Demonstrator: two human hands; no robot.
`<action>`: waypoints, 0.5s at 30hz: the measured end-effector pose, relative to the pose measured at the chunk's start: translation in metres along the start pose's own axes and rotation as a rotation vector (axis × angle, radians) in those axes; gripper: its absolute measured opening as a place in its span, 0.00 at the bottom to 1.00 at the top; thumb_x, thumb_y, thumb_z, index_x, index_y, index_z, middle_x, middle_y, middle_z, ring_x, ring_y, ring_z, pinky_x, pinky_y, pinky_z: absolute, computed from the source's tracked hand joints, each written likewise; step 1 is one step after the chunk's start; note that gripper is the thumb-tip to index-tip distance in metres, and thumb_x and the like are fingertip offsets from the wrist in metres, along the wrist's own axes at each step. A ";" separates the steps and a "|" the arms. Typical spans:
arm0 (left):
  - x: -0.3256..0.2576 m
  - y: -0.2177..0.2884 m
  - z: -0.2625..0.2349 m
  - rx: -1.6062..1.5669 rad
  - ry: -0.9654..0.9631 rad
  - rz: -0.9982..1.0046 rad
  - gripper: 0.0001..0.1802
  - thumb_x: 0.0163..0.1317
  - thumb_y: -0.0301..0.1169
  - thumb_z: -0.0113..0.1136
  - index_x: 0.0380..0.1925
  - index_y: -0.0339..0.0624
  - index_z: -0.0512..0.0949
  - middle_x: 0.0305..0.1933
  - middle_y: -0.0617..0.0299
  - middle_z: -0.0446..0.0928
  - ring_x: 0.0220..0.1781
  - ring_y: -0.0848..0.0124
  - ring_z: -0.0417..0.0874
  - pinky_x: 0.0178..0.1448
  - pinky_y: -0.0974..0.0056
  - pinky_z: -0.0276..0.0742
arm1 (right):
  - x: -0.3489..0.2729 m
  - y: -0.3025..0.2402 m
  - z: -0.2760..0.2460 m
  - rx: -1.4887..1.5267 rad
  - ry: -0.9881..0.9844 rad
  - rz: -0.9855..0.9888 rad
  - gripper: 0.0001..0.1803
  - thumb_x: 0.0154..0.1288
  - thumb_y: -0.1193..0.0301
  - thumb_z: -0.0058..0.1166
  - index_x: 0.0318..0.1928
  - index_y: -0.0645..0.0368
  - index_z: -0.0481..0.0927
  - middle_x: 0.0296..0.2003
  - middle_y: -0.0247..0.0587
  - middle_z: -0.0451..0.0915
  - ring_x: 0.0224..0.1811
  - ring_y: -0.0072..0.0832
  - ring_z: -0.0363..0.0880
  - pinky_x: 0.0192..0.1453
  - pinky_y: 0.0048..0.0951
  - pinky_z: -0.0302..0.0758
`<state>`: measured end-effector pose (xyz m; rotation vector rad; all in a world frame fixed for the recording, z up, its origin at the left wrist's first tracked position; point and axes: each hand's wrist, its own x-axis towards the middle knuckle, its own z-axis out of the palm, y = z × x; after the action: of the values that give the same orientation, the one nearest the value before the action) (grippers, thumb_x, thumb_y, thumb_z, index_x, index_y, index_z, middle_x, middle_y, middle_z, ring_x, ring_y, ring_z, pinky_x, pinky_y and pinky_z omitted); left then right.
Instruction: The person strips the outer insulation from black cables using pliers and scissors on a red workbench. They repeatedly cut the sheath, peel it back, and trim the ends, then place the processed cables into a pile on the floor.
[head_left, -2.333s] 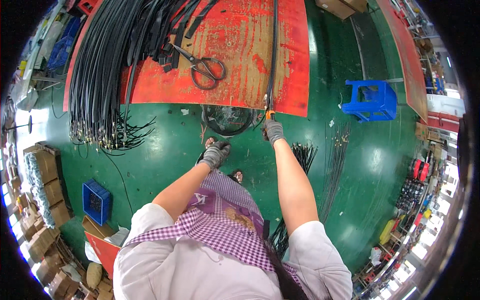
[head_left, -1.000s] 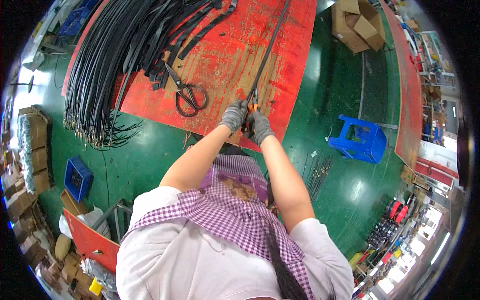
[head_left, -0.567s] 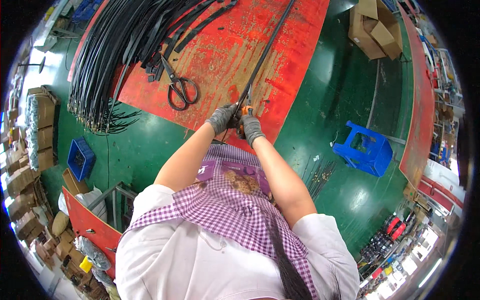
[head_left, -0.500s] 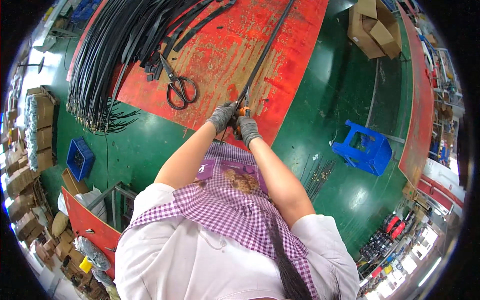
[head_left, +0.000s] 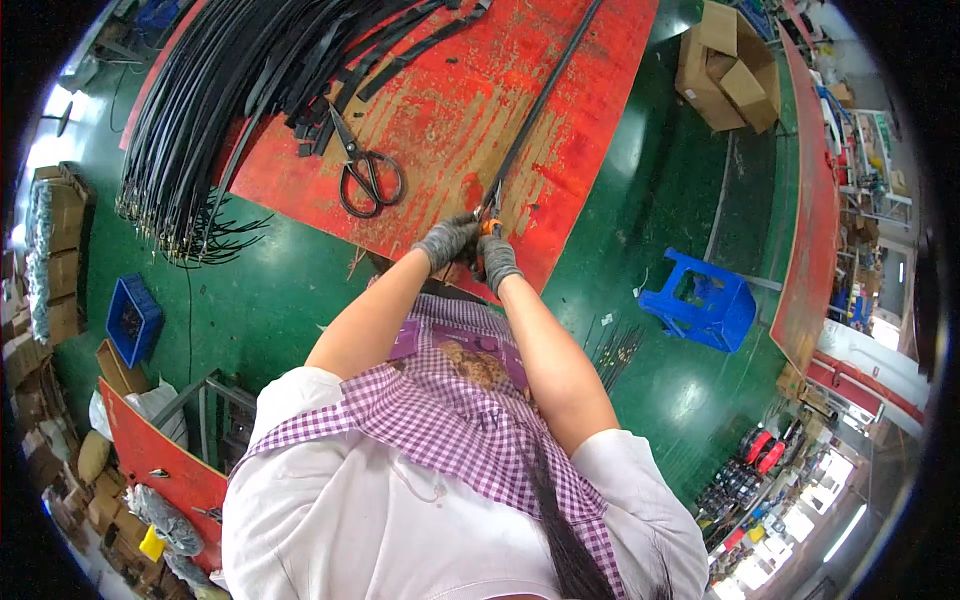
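A long black cable-like strip (head_left: 541, 104) runs from the far edge of the worn red table (head_left: 585, 135) toward me. My gloved left hand (head_left: 446, 242) is closed around its near end. My right hand (head_left: 497, 262), in a grey glove too, is wrapped around orange-handled pliers or cutters (head_left: 490, 228). Their metal jaws are right at the strip beside my left fingers; whether they bite on it cannot be made out. Left of my hands, black-handled scissors (head_left: 372, 184) lie on the table.
A thick bundle of black cables (head_left: 205, 110) covers the table's left side, its ends hanging over the edge. On the green floor are a blue stool (head_left: 700, 300), an open cardboard box (head_left: 728, 70), a blue crate (head_left: 135, 320) and several thin cables (head_left: 620, 350).
The view has shifted slightly, moving the floor items leftward in the picture. Both hands stay together at the strip's near end, with the pliers still in my right hand.
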<state>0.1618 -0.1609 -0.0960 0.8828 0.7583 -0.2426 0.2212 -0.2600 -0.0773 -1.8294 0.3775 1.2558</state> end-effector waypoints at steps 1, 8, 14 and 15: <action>-0.001 -0.004 0.007 0.040 0.028 0.011 0.14 0.53 0.32 0.50 0.40 0.40 0.68 0.29 0.63 0.73 0.27 0.74 0.73 0.29 0.69 0.70 | 0.010 0.008 -0.006 -0.072 0.013 -0.038 0.12 0.47 0.62 0.41 0.23 0.58 0.71 0.16 0.43 0.70 0.17 0.32 0.70 0.17 0.34 0.67; -0.003 -0.080 -0.038 0.755 0.017 0.278 0.22 0.50 0.46 0.47 0.38 0.41 0.70 0.29 0.56 0.73 0.30 0.67 0.74 0.34 0.67 0.69 | 0.068 0.038 -0.007 -0.054 0.027 -0.218 0.11 0.47 0.64 0.42 0.19 0.58 0.71 0.14 0.41 0.69 0.15 0.32 0.68 0.18 0.32 0.63; -0.040 -0.082 -0.045 0.946 0.058 0.249 0.21 0.53 0.45 0.42 0.38 0.40 0.71 0.34 0.52 0.74 0.38 0.64 0.75 0.42 0.65 0.67 | 0.023 0.006 -0.001 0.159 0.006 -0.092 0.08 0.46 0.67 0.42 0.18 0.57 0.65 0.11 0.39 0.64 0.08 0.32 0.62 0.09 0.31 0.57; -0.088 -0.029 -0.011 0.978 0.016 0.079 0.22 0.53 0.47 0.41 0.39 0.42 0.71 0.36 0.52 0.74 0.40 0.61 0.74 0.44 0.63 0.67 | 0.024 0.011 -0.016 0.198 0.019 -0.049 0.07 0.45 0.67 0.42 0.19 0.57 0.65 0.11 0.40 0.64 0.08 0.32 0.62 0.09 0.31 0.57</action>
<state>0.0795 -0.1801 -0.0573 1.8333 0.6004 -0.5568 0.2343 -0.2734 -0.1016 -1.6737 0.4484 1.1272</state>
